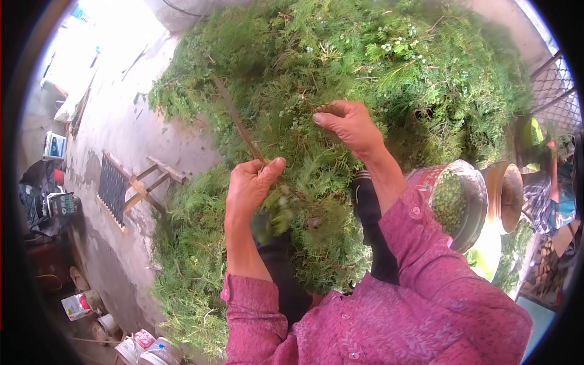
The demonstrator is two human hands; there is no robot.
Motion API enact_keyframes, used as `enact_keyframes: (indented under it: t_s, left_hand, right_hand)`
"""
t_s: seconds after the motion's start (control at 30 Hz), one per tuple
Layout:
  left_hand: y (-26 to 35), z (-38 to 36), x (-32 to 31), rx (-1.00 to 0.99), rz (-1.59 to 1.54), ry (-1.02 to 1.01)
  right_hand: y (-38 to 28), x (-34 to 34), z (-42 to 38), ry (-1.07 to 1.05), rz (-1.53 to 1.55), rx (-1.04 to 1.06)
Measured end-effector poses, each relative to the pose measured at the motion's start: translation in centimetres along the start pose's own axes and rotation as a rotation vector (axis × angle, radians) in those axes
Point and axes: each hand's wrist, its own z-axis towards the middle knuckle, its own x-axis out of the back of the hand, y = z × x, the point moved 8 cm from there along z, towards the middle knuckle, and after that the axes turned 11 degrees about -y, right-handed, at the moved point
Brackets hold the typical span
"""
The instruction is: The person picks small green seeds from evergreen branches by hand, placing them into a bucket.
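My left hand (249, 185) is closed around the lower end of a brown evergreen branch (230, 109), which slants up and away to the left. Blurred green sprigs hang just below that hand. To the right and a little higher, my right hand (354, 128) has thumb and fingers brought together. A thin brown twig shows at its fingertips, but whether it is gripped I cannot make out. Under and around both hands spreads a big heap of green conifer cuttings (395, 73), dotted with small pale green cones. My legs are among the cuttings.
On my right stands a bucket (476, 207) holding many small green cones, beside a second brownish bucket (514, 198). A slatted wooden chair (143, 188) lies on the concrete floor to the left. Another person's arm (553, 173) shows at the far right.
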Motion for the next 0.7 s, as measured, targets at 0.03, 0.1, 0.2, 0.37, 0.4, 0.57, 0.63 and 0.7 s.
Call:
enact_keyframes:
  t_s: [0.03, 0.1, 0.2, 0.37, 0.4, 0.57, 0.63, 0.7]
  left_hand:
    - [-0.3, 0.1, 0.0, 0.016, -0.049, -0.005]
    - [0.3, 0.1, -0.2, -0.077, -0.144, -0.014]
    - [0.2, 0.5, -0.4, -0.183, -0.329, -0.023]
    - [1.8, 0.1, -0.9, -0.297, -0.502, 0.004]
    - [1.8, 0.3, -1.2, -0.304, -0.513, 0.005]
    - [2.1, 0.4, -2.7, -0.245, -0.398, -0.072]
    - [2.6, 0.6, -3.4, -0.325, -0.518, -0.091]
    - [1.7, 1.2, -3.5, -0.308, -0.409, -0.092]
  right_hand:
    - [-0.6, -0.3, -0.1, -0.003, -0.091, 0.045]
    - [-0.5, -1.0, -0.2, -0.040, -0.101, 0.022]
    - [-0.2, -2.4, -0.2, -0.113, -0.103, -0.013]
    - [-0.3, -4.6, -0.5, -0.181, -0.003, -0.020]
    - [-0.3, -4.9, -0.4, -0.184, 0.009, -0.002]
    - [1.6, -5.4, 0.3, -0.158, 0.092, 0.030]
    - [1.9, -5.7, 0.3, -0.148, 0.004, 0.030]
    - [2.0, -6.1, 0.4, -0.162, 0.025, 0.026]
